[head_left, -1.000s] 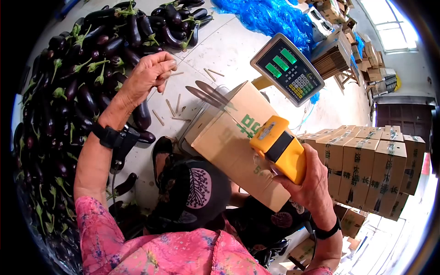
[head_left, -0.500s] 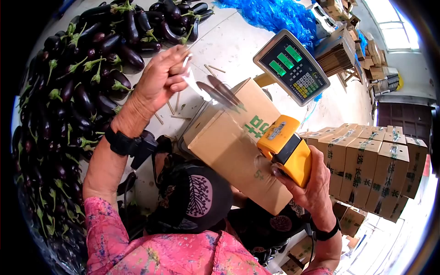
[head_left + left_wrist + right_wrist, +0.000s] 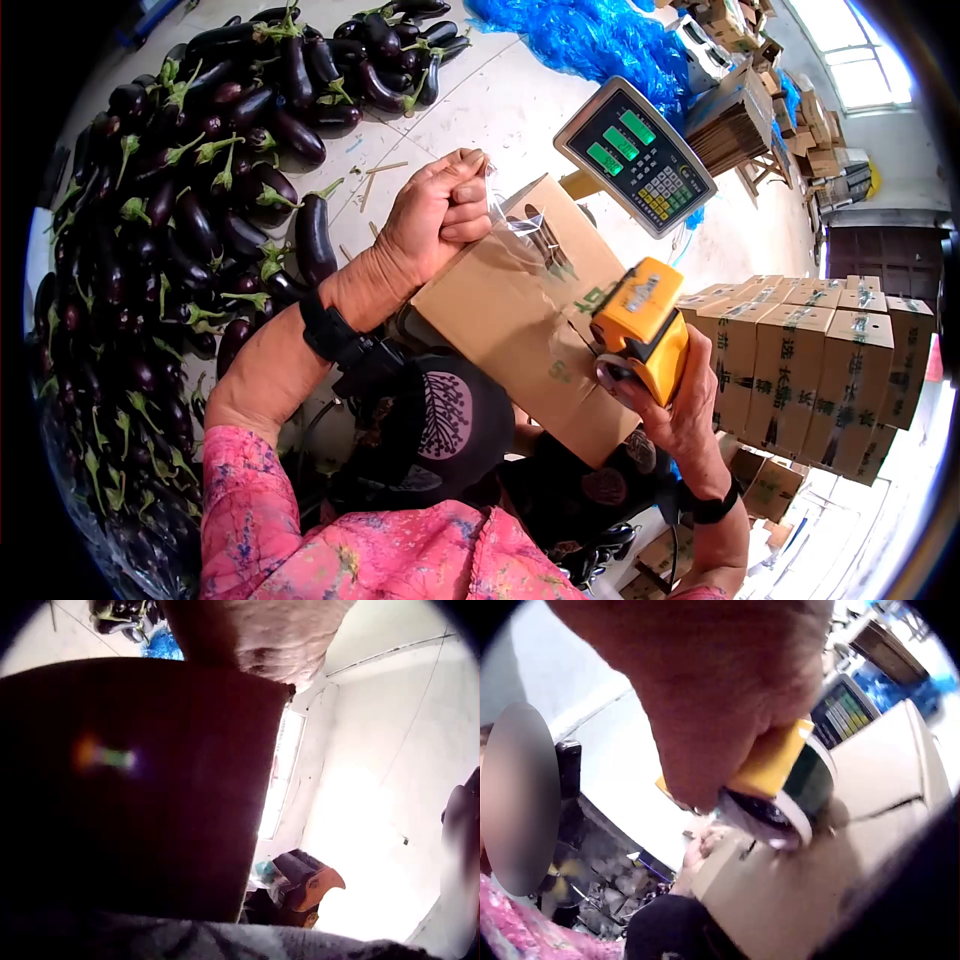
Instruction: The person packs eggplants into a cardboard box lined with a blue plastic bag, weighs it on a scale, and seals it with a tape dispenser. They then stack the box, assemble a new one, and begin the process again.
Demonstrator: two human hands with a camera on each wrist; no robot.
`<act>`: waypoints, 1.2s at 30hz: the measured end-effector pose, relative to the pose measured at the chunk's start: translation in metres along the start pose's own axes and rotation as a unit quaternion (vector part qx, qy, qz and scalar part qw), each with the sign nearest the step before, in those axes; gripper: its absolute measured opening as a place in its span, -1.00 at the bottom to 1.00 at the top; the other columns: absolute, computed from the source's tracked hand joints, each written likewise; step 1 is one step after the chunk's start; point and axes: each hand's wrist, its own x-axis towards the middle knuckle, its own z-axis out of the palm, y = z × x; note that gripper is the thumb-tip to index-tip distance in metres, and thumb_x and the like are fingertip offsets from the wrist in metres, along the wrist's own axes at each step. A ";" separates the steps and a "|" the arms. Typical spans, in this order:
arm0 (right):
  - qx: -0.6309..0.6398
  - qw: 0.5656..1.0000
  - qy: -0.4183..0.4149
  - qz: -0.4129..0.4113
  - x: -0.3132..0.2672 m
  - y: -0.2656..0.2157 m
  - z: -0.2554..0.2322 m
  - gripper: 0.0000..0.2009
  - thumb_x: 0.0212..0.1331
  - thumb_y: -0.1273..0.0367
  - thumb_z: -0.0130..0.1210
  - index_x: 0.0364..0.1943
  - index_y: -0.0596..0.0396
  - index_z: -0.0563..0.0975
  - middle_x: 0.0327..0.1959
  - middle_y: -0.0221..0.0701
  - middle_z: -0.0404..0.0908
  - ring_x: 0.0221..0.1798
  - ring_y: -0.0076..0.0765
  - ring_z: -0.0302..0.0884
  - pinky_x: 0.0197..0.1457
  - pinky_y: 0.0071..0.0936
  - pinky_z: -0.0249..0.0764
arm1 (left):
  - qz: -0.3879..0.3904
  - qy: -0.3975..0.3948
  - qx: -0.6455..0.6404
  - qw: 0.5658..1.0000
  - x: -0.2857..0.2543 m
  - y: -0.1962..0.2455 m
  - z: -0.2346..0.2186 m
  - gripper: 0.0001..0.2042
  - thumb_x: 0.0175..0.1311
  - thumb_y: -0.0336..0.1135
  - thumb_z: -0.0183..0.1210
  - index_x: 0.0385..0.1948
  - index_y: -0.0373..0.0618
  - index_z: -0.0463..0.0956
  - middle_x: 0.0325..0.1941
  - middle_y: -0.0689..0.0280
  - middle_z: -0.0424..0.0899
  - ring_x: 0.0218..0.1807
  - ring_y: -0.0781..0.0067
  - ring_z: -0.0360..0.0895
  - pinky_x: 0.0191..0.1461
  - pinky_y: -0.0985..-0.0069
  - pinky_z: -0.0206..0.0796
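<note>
Yellow plastic fills my right hand point(image 3: 680, 410): my fingers are curled round the tape dispenser point(image 3: 642, 325), which sits on the right edge of the cardboard box point(image 3: 500, 310). My left hand point(image 3: 435, 215) is closed in a fist, pinching the free end of the clear tape point(image 3: 520, 225) at the box's upper edge. Half a second ago that hand was up over the floor beside the aubergines, with the tape stretched long and loose; now it has come down onto the box, and the tape lies lower across the top. The dispenser has slid a little further right along the box too.

Counting: one box under my hands, one dispenser, one scale display point(image 3: 635, 155) just past the box's far corner, and one blue plastic sheet point(image 3: 590, 40) beyond it. The stack of sealed cartons point(image 3: 800, 350) on the right shows about ten; the rest I cannot tell. The aubergines point(image 3: 190, 200) heaped on the floor to the left are too many to count. A few loose sticks point(image 3: 385, 168) lie on the floor near my left hand
</note>
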 end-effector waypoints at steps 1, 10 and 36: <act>0.006 1.000 0.007 -0.007 -0.003 0.003 0.002 -0.28 -0.04 0.24 0.44 0.18 0.20 0.28 -0.20 -0.03 0.62 -0.16 0.18 0.67 -0.09 -0.14 0.59 | 0.001 0.004 -0.002 1.000 0.001 0.000 0.000 -0.86 0.54 -0.32 -0.05 -0.28 -0.08 0.40 -0.61 0.60 0.12 -0.69 0.80 -0.04 -0.67 0.75 -0.13; -0.006 1.000 -0.003 -0.006 -0.005 0.008 0.004 -0.30 -0.04 0.28 0.40 0.18 0.19 0.28 -0.16 0.01 0.59 -0.15 0.24 0.64 -0.10 -0.11 0.58 | 0.088 0.051 0.169 0.980 -0.006 0.056 0.000 -0.89 0.51 -0.29 0.03 -0.21 -0.06 0.48 -0.65 0.63 0.10 -0.71 0.81 -0.03 -0.69 0.76 -0.15; -0.070 0.995 -0.064 -0.021 0.006 -0.011 0.004 -0.29 -0.11 0.29 0.47 0.12 0.21 0.31 -0.17 -0.03 0.53 -0.19 0.22 0.58 -0.17 -0.11 0.54 | 0.085 0.002 0.680 0.728 0.014 -0.011 -0.103 -0.78 0.40 -0.22 0.07 -0.34 -0.20 0.48 -0.52 0.17 0.53 -0.39 0.20 0.51 -0.25 0.33 0.39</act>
